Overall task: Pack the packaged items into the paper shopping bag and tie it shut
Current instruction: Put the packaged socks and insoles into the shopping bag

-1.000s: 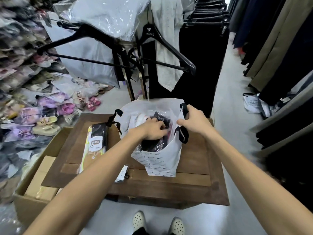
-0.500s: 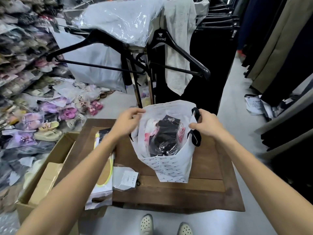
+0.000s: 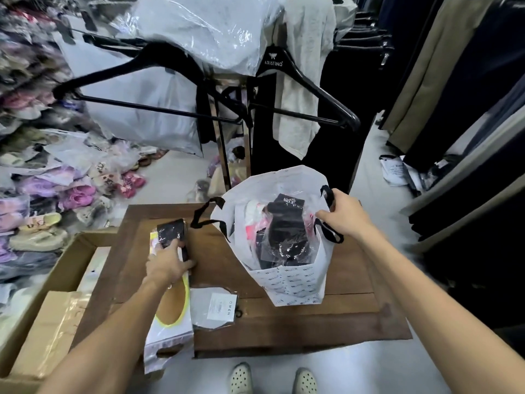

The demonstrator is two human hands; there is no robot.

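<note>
white logo-printed bag (image 3: 287, 282), black handles (image 3: 326, 233), brown table (image 3: 355, 308)

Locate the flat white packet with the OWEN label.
In the head view, the flat white packet with the OWEN label lies on the brown wooden table, near its front edge, between the yellow-trimmed packaged item and the white paper shopping bag.

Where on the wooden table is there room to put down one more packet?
Bare wood shows on the table along its near edge, in front of the paper bag, and in the strip between the bag and the left hand. The left side is crowded with packets.
</note>
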